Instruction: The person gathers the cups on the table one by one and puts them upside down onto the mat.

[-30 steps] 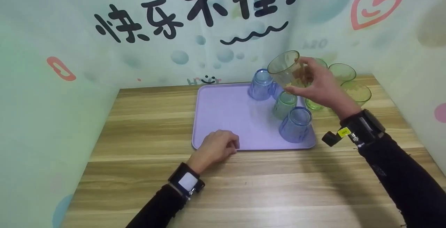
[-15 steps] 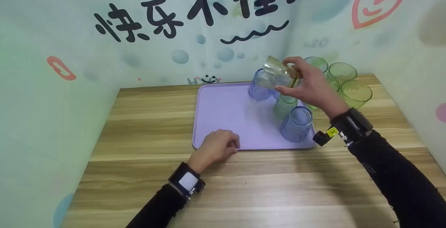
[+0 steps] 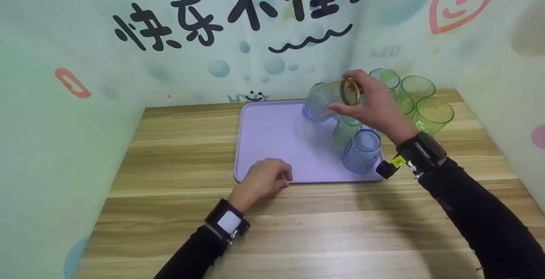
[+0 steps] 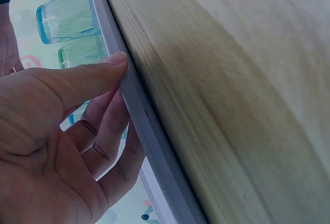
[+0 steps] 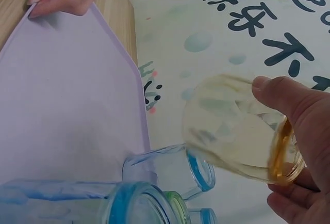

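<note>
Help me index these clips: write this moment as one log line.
right hand: holds yellow glass, tilted, raised | left hand: pinches near edge of purple tray | on tray: upside-down blue glasses, green glass

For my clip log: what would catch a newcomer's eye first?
Probably the yellow glass, tipped sideways in the right hand. Next, the big black characters across the backdrop. Then the purple tray, with blue and green glasses on its right side and the left hand gripping its near edge.
</note>
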Motion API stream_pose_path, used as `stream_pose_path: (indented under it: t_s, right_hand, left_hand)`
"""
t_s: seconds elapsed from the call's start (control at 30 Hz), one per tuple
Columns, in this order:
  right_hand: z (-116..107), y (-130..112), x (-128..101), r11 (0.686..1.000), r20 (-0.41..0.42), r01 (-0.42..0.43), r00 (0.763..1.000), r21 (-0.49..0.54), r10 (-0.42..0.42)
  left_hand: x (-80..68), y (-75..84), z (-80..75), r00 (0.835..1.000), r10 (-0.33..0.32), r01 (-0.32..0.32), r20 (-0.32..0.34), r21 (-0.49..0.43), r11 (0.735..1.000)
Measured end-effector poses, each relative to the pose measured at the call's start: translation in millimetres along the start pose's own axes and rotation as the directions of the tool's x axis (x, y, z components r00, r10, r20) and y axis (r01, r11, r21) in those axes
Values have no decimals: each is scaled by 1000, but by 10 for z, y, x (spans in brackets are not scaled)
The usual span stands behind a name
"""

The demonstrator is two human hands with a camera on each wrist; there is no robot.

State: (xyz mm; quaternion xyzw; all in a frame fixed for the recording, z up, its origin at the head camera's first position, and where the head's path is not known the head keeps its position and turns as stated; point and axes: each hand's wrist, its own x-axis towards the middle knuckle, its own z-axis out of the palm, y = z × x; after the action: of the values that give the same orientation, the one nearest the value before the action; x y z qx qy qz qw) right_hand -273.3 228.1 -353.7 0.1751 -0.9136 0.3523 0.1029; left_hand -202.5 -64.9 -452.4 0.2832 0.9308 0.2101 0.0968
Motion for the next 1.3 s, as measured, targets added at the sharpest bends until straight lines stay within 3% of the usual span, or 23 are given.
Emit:
stream_pose_path:
  t_s: [0.23,0.4,0.8,1.3]
  right_hand:
    - [65,0,27,999,-10,3,1000,48,-3]
    - [121,25,59,997,-27,73,997,35,-72]
    - [232,16,87,986,28,162,986,25,-163]
    - [426,74,85,986,102,152,984,-71,-144]
  left_hand:
    - [1,-6,6,1000,3,-3,1,-4,1000]
    - [-9,-15,12,1000,22,-22,-20,-13,1000]
    - [-13,-11,2,1000,9,-9,-19,-18,1000]
    - [-6,-11,-3,1000,6,-6,-7,-9,1000]
